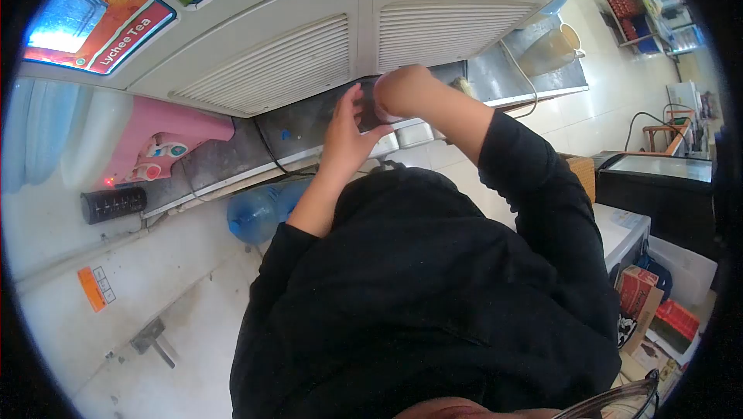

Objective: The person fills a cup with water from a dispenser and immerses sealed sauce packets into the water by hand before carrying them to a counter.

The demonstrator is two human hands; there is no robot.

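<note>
My left hand (348, 136) is raised over the narrow dark counter (298, 121), its fingers and thumb apart and nothing in its grasp. Just to its right, my right hand (409, 92) is bent downward with curled fingers. A pinkish thing (380, 100) shows at that hand's left edge; the hand covers most of it, so its kind is unclear. Both hands are in front of a pale drink machine (368, 40) with slatted vents. Small white containers (414, 136) sit at the counter's front edge below my right hand.
A cloudy plastic pitcher (546, 51) stands at the counter's right end, beside a looping cable (534, 94). On the left are a pink water dispenser (174, 140) and a black cylinder (114, 205). A large blue water bottle (255, 214) lies below the counter.
</note>
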